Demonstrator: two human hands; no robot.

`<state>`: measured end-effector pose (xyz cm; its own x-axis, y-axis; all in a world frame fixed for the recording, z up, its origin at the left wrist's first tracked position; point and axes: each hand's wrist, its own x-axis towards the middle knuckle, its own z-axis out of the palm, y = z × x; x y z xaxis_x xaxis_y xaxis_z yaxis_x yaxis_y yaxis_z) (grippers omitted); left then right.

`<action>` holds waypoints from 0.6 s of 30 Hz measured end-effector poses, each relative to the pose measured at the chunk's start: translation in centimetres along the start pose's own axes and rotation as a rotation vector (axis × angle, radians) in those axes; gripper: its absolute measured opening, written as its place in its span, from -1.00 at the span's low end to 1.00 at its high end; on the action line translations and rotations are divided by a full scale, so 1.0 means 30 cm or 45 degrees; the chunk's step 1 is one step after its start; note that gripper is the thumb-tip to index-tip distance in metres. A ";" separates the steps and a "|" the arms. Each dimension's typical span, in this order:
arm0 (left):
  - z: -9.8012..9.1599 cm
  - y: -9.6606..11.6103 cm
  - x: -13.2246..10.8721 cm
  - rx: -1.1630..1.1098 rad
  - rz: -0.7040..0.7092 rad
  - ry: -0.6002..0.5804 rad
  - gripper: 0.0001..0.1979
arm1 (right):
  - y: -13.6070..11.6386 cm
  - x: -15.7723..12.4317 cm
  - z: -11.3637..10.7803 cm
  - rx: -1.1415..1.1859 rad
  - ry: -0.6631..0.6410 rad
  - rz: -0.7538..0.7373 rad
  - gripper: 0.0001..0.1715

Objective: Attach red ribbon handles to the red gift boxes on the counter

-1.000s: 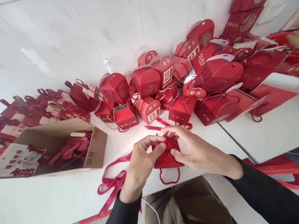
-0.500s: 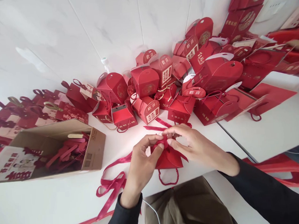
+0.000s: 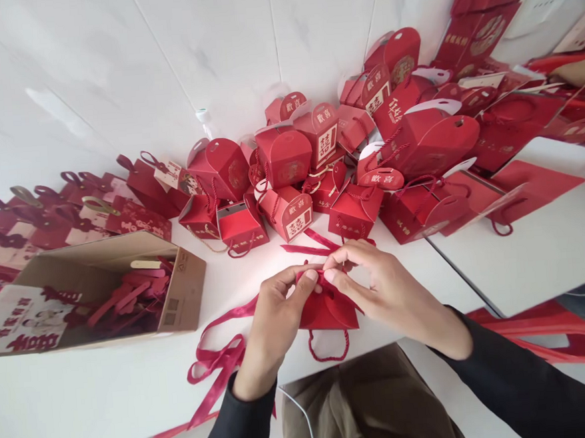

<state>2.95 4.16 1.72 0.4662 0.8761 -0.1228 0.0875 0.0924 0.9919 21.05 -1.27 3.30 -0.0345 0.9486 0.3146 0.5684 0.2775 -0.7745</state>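
Close to the table's front edge lies a small red gift box (image 3: 329, 313), its twisted cord handle (image 3: 329, 358) looping toward me. Over its top, my left hand (image 3: 284, 313) pinches red ribbon between thumb and forefinger. From the other side my right hand (image 3: 377, 286) pinches the ribbon too, fingertips almost touching those of the left. The knot or fold between them is mostly hidden by my fingers. A loose length of red ribbon (image 3: 222, 357) curls on the table left of my left wrist. More ribbon ends (image 3: 312, 247) lie just beyond my fingers.
Behind the box, red gift boxes (image 3: 283, 156) are piled against the wall. A cardboard carton (image 3: 190, 286) holding red strips stands left, with red bags (image 3: 140, 189) behind it. An open red box (image 3: 541, 188) lies right. Another person's hand (image 3: 583, 75) shows at the far right edge.
My fingertips have shifted slightly on the ribbon, the left thumb moving up and left, with both hands still pinching at the box top. The other person's hand has come further into view.
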 end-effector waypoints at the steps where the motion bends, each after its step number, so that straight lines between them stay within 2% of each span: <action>1: 0.000 0.005 0.000 -0.038 -0.013 -0.001 -0.72 | -0.004 -0.006 0.003 0.009 -0.004 0.004 -0.88; 5: -0.002 0.016 -0.003 -0.193 -0.069 0.000 -0.74 | -0.002 -0.027 0.022 0.006 -0.015 -0.039 -0.87; 11: -0.011 0.011 -0.013 -0.215 -0.092 -0.001 -0.77 | 0.022 -0.037 0.037 -0.041 -0.006 -0.073 -0.83; 15: -0.010 0.008 -0.012 -0.211 -0.066 -0.011 -0.79 | 0.026 -0.032 0.031 -0.031 -0.033 -0.045 -0.68; 18: -0.008 0.007 -0.008 -0.208 -0.033 -0.045 -0.77 | 0.032 -0.018 0.022 -0.014 -0.058 -0.007 -0.76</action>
<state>2.64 4.09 1.97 0.4963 0.8556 -0.1470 -0.0432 0.1935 0.9802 21.08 -1.40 2.03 -0.0750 0.9530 0.2937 0.5771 0.2816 -0.7665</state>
